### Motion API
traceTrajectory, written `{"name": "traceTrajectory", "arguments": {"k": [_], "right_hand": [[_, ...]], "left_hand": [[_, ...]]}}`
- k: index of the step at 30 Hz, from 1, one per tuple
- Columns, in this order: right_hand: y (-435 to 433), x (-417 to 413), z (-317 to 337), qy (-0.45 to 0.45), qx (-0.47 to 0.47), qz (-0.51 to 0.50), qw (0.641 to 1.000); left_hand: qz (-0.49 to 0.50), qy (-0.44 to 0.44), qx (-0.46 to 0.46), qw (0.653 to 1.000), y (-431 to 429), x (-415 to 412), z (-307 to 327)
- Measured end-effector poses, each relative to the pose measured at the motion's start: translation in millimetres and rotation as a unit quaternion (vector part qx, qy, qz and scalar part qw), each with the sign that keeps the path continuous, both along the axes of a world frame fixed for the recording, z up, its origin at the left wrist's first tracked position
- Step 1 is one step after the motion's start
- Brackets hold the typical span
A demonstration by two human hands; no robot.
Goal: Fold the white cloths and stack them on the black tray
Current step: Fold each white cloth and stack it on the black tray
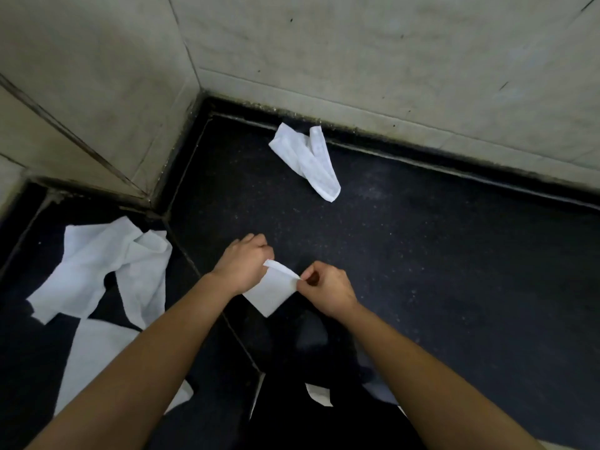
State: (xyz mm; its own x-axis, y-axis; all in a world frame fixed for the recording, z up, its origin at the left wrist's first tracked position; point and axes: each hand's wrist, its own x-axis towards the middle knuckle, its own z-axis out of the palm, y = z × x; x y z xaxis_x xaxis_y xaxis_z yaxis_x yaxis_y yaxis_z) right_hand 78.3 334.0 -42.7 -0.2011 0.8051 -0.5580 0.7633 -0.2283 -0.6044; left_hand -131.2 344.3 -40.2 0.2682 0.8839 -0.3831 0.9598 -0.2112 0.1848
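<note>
A small white cloth (271, 295) hangs between my hands over the dark speckled counter (422, 254). My left hand (242, 264) grips its left top corner and my right hand (326, 289) pinches the right top corner, so the top edge is stretched between them. A loosely folded white cloth (306, 160) lies far ahead near the wall. Crumpled white cloths (107, 264) lie in a heap at the left, and another white cloth (94, 358) lies flat below them. I cannot tell which dark surface is the black tray.
Tiled grey walls (357, 53) close off the back and left and meet in a corner. A seam (207, 293) splits the counter into a left and a right slab. Dark clothing (324, 417) fills the bottom middle, with white scraps (319, 396) showing at its edges.
</note>
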Motion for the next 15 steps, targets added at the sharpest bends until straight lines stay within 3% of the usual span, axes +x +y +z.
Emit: {"name": "traceTrajectory", "arguments": {"k": [3, 6, 10, 15], "right_hand": [[10, 9, 15, 0.072, 0.034, -0.044, 0.996], [18, 22, 35, 0.129, 0.065, -0.078, 0.986], [19, 48, 50, 0.077, 0.164, -0.026, 0.983], [-1, 88, 61, 0.040, 0.185, -0.044, 0.981]], "left_hand": [[0.118, -0.142, 0.026, 0.983, -6, -6, 18], [0.169, -0.230, 0.064, 0.956, -10, -4, 32], [0.152, -0.293, 0.091, 0.939, -12, 11, 34], [0.174, -0.388, -0.017, 0.905, -6, 47, 44]]}}
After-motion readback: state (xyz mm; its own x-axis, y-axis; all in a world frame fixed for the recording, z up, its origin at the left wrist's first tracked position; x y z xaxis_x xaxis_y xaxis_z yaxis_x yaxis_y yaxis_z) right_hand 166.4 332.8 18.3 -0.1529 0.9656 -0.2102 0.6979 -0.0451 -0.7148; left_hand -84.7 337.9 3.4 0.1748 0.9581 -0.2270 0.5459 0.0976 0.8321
